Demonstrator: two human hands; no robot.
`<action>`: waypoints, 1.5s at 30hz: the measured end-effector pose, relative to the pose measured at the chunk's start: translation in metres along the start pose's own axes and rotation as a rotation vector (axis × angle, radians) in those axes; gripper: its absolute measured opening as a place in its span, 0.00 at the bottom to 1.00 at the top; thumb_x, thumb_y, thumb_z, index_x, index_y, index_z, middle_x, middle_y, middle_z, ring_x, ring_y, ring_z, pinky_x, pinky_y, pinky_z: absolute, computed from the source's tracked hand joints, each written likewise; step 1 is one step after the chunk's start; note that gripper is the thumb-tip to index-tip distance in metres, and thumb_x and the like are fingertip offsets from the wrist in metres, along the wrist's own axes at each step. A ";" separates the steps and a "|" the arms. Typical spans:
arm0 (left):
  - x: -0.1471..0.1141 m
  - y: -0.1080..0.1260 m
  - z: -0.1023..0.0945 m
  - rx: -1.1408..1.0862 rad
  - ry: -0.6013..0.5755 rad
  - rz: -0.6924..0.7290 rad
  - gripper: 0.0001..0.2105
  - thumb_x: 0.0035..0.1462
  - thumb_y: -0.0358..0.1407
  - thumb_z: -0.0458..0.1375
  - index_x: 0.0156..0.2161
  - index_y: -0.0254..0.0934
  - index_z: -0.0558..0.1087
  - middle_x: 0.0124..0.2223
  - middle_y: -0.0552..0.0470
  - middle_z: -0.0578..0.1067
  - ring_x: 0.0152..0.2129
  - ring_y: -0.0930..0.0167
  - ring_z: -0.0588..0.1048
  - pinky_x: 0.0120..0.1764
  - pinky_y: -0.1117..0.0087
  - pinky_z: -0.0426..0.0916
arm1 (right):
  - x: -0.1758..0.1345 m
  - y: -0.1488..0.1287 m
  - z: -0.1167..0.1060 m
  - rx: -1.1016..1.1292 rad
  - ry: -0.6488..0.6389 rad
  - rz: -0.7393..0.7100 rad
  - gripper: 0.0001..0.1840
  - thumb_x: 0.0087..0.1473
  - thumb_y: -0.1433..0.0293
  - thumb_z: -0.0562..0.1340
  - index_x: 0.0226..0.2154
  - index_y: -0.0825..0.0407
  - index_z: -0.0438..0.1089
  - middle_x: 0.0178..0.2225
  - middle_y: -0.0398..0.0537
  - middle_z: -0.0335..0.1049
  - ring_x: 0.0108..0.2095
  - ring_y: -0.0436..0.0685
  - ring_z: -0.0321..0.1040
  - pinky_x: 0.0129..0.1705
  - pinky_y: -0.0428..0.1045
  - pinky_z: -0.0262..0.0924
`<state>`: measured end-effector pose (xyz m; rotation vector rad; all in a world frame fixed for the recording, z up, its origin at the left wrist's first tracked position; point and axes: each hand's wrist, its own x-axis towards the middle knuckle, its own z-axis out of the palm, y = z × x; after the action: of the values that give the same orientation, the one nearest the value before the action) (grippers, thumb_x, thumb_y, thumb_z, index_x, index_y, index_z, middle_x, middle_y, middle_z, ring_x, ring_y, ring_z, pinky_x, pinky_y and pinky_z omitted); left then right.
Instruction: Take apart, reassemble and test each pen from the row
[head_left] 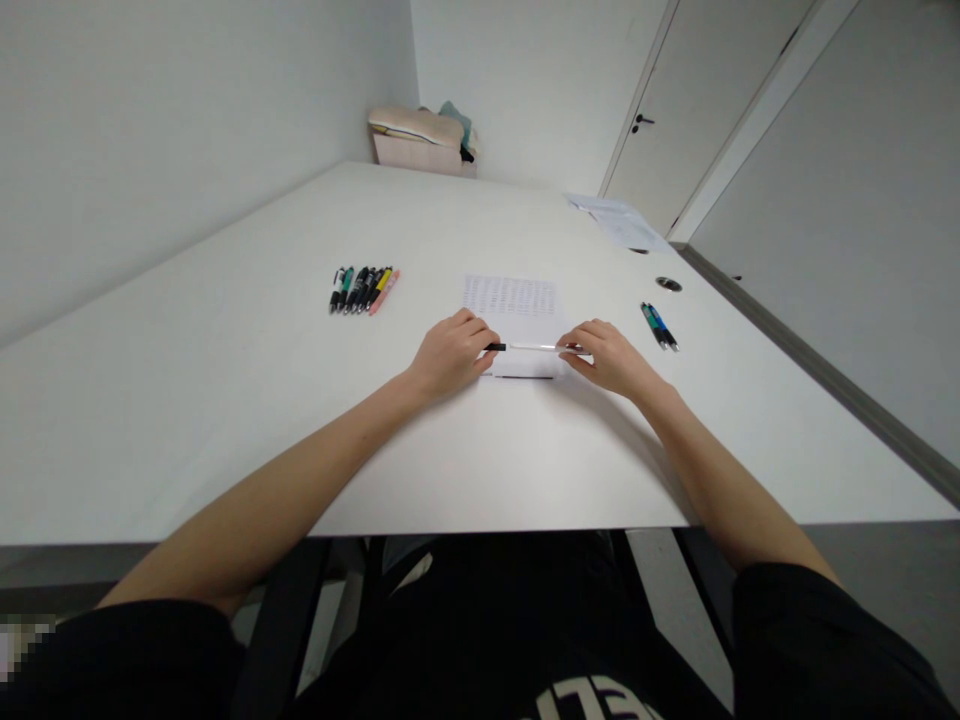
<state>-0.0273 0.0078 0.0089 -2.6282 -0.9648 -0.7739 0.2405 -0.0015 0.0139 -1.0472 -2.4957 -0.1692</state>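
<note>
Both hands hover over a printed sheet of paper (517, 294) on the white table. My left hand (452, 352) is closed on a short black pen cap (495, 347), pinched between thumb and fingers. Facing it, my right hand (604, 354) grips a slim white pen (534, 347) near its right end. The pen lies level, its left tip close to the cap, with what looks like a narrow gap between them. A thin dark line shows along the sheet's near edge; I cannot tell what it is.
A row of several pens (363, 290) lies to the left. Two pens, one green and one blue (660, 326), lie at right near a round metal table fitting (669, 284). More papers (619, 220) rest at the far right. Behind the table stands a box with a cushion (416, 125).
</note>
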 end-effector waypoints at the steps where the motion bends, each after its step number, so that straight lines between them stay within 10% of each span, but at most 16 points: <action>1: 0.000 -0.001 0.000 0.001 -0.001 -0.003 0.08 0.56 0.34 0.53 0.36 0.33 0.74 0.34 0.46 0.75 0.35 0.66 0.68 0.39 0.65 0.65 | 0.000 0.001 0.000 0.003 0.001 0.006 0.07 0.55 0.69 0.56 0.36 0.52 0.67 0.33 0.51 0.69 0.34 0.57 0.62 0.38 0.52 0.55; 27: 0.069 0.065 0.055 -0.368 -0.269 -0.085 0.07 0.55 0.35 0.54 0.35 0.38 0.74 0.34 0.49 0.75 0.39 0.65 0.69 0.37 0.67 0.65 | -0.011 0.040 0.008 -0.046 0.071 0.233 0.08 0.50 0.70 0.58 0.35 0.53 0.70 0.29 0.49 0.68 0.30 0.56 0.63 0.36 0.51 0.59; 45: 0.071 0.069 0.066 -0.294 -0.331 -0.042 0.09 0.54 0.34 0.52 0.37 0.39 0.74 0.35 0.49 0.75 0.38 0.65 0.68 0.34 0.68 0.63 | -0.010 0.039 0.006 -0.030 0.030 0.292 0.09 0.51 0.69 0.58 0.35 0.53 0.70 0.31 0.49 0.69 0.31 0.55 0.63 0.36 0.50 0.57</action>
<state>0.0902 0.0192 -0.0095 -3.0716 -1.0606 -0.5314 0.2719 0.0209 0.0021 -1.3946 -2.2878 -0.1328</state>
